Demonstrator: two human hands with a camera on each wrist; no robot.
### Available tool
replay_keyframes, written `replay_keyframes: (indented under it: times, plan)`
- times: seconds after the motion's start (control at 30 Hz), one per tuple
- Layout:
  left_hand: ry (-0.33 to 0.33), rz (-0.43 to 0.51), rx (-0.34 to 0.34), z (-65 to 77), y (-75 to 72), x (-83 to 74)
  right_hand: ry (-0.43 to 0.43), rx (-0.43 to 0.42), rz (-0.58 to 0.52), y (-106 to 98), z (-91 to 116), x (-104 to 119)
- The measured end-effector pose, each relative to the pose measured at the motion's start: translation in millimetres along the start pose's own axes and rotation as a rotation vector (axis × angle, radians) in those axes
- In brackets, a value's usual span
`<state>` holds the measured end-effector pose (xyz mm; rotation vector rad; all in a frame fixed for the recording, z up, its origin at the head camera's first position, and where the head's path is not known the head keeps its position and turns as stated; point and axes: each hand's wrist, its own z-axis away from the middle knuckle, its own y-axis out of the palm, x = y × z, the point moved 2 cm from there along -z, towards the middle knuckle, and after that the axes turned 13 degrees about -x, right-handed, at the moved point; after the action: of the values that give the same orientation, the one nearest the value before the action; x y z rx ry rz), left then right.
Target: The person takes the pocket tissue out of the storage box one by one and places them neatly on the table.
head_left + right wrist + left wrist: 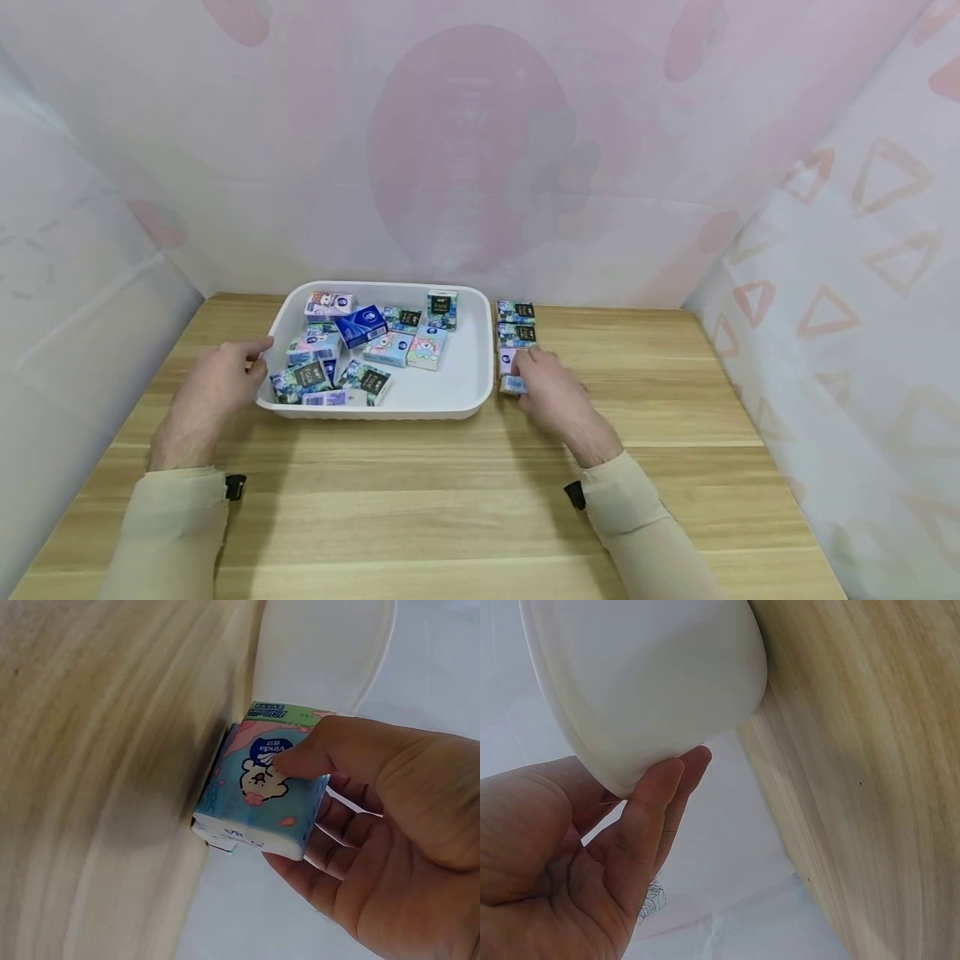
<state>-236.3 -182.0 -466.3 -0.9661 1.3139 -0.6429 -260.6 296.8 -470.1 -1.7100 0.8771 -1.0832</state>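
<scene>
My left hand (212,393) grips the left rim of a white plastic tray (420,412); the left wrist view shows its fingers (646,796) against the tray's outer wall, with the thumb partly hidden. To the right of the tray, my right hand (557,395) pinches a light-blue tissue pack (259,791) with a cartoon bear and a Vinda logo. The thumb lies across its printed face. That pack is at the near end of a column of tissue packs: two dark floral packs (516,324) and a purple pack (507,360), partly covered by my fingers.
Several tissue packs lie jumbled in the tray, among them a dark-blue pack (362,326), a floral pack (442,310) and a pink-and-blue pack (387,347). A wooden table (420,508) bears everything. Printed sheets (300,167) wall in the back and both sides.
</scene>
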Motion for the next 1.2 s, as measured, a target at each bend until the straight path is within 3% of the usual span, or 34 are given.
replay_keyframes:
  times: [0.57,0.87,1.2]
  plan:
    - [0.018,-0.003,-0.014,0.4,0.7,1.3,-0.13,0.027,0.115,11.1,1.6,-1.7]
    - [0.032,-0.012,-0.022,1.0,-0.7,1.8,-0.091,0.11,0.078,12.2,1.2,-2.0]
    - [0.035,-0.01,-0.023,0.0,-0.4,1.3,-0.078,0.116,0.027,3.3,5.5,-3.5]
